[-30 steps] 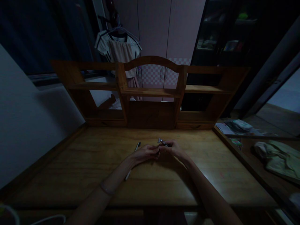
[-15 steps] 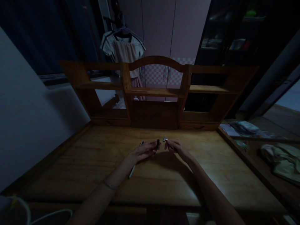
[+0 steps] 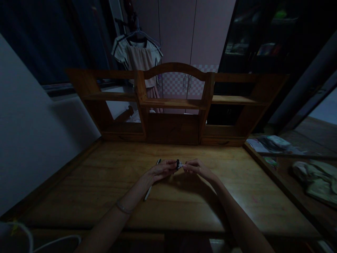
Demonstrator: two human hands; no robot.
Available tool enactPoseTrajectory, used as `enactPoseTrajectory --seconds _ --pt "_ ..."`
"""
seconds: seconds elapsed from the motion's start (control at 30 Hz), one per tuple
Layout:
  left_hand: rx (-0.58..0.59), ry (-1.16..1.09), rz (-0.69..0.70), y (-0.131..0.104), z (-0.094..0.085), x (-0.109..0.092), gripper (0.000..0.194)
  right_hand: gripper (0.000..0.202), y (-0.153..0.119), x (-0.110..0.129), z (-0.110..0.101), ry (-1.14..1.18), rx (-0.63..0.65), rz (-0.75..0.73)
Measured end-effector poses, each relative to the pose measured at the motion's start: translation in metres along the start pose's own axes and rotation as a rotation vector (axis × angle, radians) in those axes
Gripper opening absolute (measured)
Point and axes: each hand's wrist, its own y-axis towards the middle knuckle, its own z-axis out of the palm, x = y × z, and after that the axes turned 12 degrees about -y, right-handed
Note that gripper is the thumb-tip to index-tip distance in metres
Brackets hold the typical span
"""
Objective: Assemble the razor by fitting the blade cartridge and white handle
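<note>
Above the middle of the wooden desk [image 3: 110, 182], my left hand [image 3: 163, 168] pinches a small black piece [image 3: 177, 163] at its fingertips. Close by on the right, my right hand [image 3: 197, 167] grips a small shiny metal piece [image 3: 180, 165], whose free end meets the black piece. Both pieces are too small and dark to name. A thin stick-like item [image 3: 147, 193], pale at the near end and dark at the far end, lies partly under my left wrist.
A wooden shelf unit [image 3: 173, 103] stands along the desk's back edge. Clothes [image 3: 139, 56] hang behind it on the left. Papers and bags [image 3: 273, 142] lie beyond the right edge, with pale cloth [image 3: 321, 179] nearer. A white cable [image 3: 59, 239] curves at the lower left.
My right hand has moved slightly left, bringing the metal piece against the black piece. My left hand has stayed nearly in place.
</note>
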Motion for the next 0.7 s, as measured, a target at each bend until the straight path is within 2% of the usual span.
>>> enactPoseTrajectory --seconds 0.23,0.53,0.7 --pt "0.009 0.005 -0.013 0.0008 -0.0032 0.0011 0.027 0.042 -0.0008 -0.0027 -0.0014 0.019 0.047 0.006" --pt "0.001 0.018 -0.021 -0.0024 0.0013 -0.0014 0.026 0.044 -0.0008 -0.003 -0.0012 0.025 0.024 0.015" --pt "0.021 0.063 0.034 -0.0014 0.0001 -0.0004 0.027 0.043 0.0004 -0.0077 0.0002 0.014 0.015 0.035"
